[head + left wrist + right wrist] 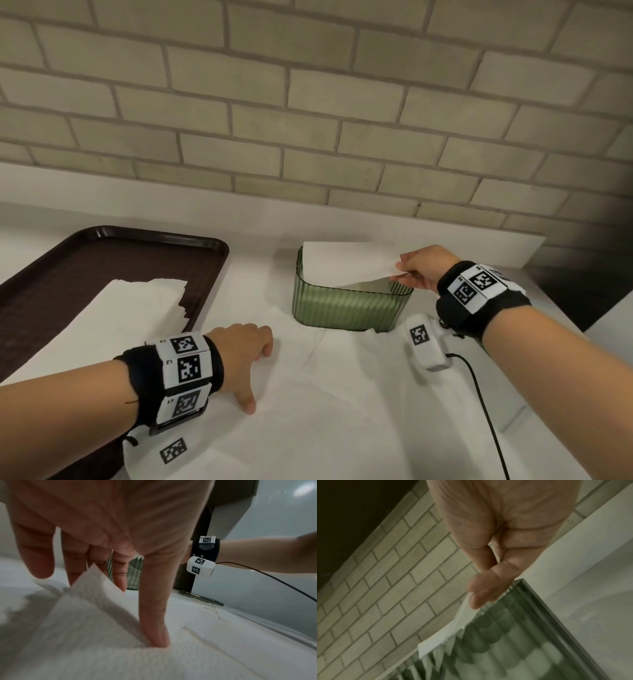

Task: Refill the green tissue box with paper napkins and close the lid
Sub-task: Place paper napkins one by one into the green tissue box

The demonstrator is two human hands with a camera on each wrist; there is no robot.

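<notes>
The green tissue box is the only one here, ribbed, translucent and lidless, standing on the white tabletop right of one brown tray. One napkin slants over its open top, its corner pinched by the right hand. The left hand presses spread fingers on loose napkins in front; a further pile lies on the tray.

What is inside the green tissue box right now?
A white napkin pinched by the right hand slants into the open green tissue box. Its ribbed wall and the sheet hide anything underneath.
</notes>
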